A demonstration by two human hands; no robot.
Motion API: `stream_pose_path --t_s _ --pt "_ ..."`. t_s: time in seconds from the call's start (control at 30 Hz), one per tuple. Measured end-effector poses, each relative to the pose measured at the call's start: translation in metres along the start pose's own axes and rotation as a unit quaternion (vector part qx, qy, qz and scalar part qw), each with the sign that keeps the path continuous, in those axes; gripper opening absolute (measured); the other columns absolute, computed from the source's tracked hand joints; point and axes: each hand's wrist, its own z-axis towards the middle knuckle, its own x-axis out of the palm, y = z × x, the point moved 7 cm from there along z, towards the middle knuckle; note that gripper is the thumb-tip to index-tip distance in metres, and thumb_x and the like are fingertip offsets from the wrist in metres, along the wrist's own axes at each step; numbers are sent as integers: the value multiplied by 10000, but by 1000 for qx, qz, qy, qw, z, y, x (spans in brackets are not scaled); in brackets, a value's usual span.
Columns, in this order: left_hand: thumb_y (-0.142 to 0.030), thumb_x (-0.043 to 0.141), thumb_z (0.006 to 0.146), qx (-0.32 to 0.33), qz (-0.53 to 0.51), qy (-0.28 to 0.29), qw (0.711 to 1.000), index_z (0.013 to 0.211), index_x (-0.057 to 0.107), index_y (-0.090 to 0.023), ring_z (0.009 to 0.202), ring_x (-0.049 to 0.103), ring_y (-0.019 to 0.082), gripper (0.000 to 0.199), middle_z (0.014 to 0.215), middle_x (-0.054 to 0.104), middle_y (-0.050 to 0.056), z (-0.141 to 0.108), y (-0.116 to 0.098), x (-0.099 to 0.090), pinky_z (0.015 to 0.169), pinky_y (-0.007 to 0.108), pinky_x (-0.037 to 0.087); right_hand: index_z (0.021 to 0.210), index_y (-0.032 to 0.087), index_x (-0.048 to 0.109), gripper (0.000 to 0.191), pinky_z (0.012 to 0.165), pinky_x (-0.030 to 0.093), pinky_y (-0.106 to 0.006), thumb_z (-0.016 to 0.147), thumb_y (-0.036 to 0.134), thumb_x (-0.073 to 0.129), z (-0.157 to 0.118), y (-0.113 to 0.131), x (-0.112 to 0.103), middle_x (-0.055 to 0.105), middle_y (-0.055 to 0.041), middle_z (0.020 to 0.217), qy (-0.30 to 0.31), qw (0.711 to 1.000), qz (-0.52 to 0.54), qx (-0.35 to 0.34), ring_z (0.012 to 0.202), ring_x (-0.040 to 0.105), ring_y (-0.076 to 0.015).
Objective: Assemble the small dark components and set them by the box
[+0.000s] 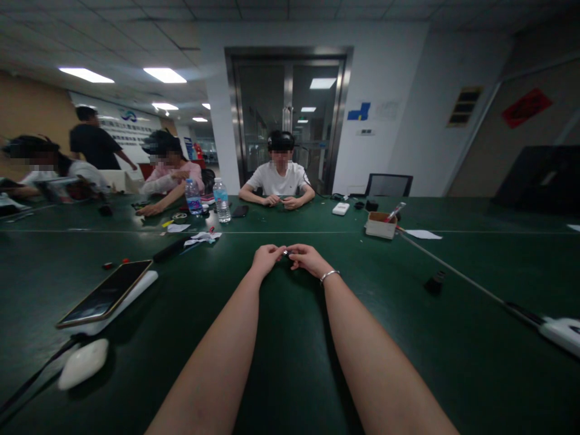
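Observation:
Both my arms reach forward over the dark green table point(290, 362). My left hand point(266, 260) and my right hand point(309, 260) meet at the fingertips near the middle of the table. Between them they pinch a small shiny silver piece point(285, 252), too small to make out its kind. The thumb and forefinger of each hand are closed on it. A silver bracelet point(329, 276) circles my right wrist.
A phone point(109, 293) leans on a white block at left, beside a white mouse-like object point(84, 364). Water bottles point(222, 202), a small box point(380, 225), a black clip-like object point(435, 282) and a cable point(457, 275) lie around. A person point(278, 175) sits opposite; others sit at left.

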Motion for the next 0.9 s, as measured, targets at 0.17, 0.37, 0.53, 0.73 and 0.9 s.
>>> stream_pose_path --t_s 0.17,0.37,0.53,0.73,0.9 --pt "-627 509 712 -7 35 -5 999 633 625 -156 530 500 130 491 562 584 9 -2 -2 -1 527 243 340 933 132 633 247 500 564 -206 698 58 648 -1 1 1 584 31 660 12 1000 -6 -9 452 514 -36" --pt "-627 449 752 3 81 -21 996 559 594 -170 503 468 134 517 514 554 8 -5 -10 -4 513 251 295 948 134 646 260 516 570 -209 697 71 668 -2 3 4 620 -3 777 25 999 -18 -20 484 534 -35" --pt "-597 410 794 9 121 -24 992 536 589 -175 497 462 139 525 514 552 11 -8 -17 -4 509 255 275 947 138 649 265 522 570 -212 690 75 673 -2 3 6 619 -2 786 36 999 -13 -16 490 544 -39" --pt "-628 353 814 -12 77 -26 997 592 622 -167 549 522 161 578 566 588 43 -7 -12 1 540 259 347 939 125 643 240 533 567 -231 715 45 620 -3 4 5 612 8 705 26 1000 9 1 462 526 -44" --pt "-456 529 786 11 -120 -15 993 1021 625 -192 807 605 169 367 961 662 73 -6 -11 2 607 233 439 920 132 643 218 525 564 -231 727 39 606 -3 4 2 608 15 662 -5 999 34 5 442 510 -43"
